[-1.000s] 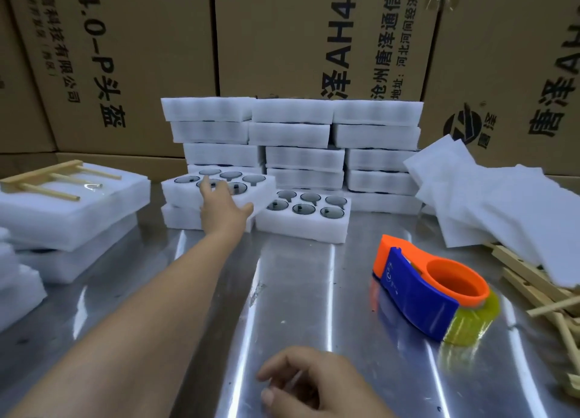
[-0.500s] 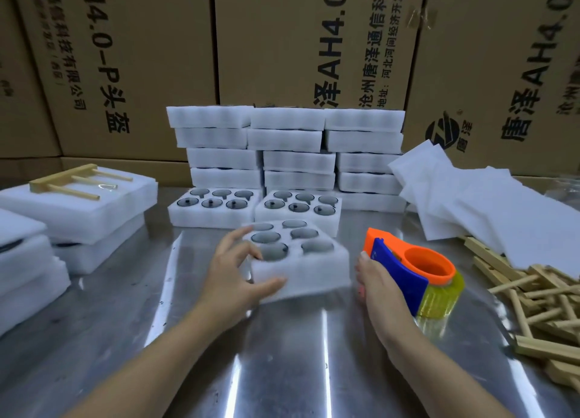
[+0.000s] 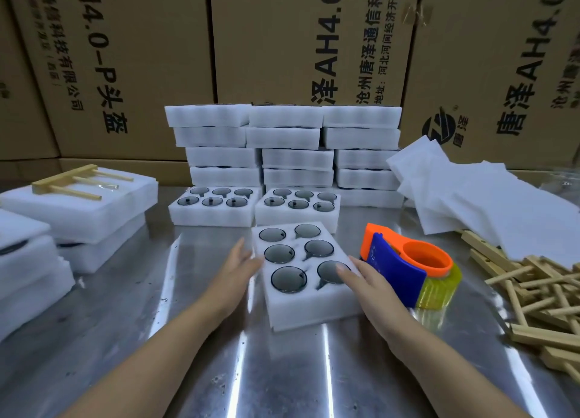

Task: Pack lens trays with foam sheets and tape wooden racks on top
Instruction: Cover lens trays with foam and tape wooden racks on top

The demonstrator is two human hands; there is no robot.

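Note:
A white foam lens tray (image 3: pixel 306 304) with several dark round lenses lies flat on the steel table in front of me. My left hand (image 3: pixel 233 268) rests against its left edge with fingers apart. My right hand (image 3: pixel 365 281) lies on its right side, fingertips over the nearest right lens. An orange and blue tape dispenser (image 3: pixel 408 265) stands just right of the tray. Thin white foam sheets (image 3: pixel 480 197) are piled at the right, above a heap of wooden racks (image 3: pixel 539 289).
Two more open lens trays (image 3: pixel 216 205) sit behind, in front of stacked closed foam trays (image 3: pixel 285 147). Packed foam blocks with a wooden rack (image 3: pixel 73 182) on top stand at the left. Cardboard boxes (image 3: pixel 298 47) wall off the back.
The left hand took a tray from the back row, carried it toward me and set it flat on the table. The right hand came from the near edge to the tray's right side.

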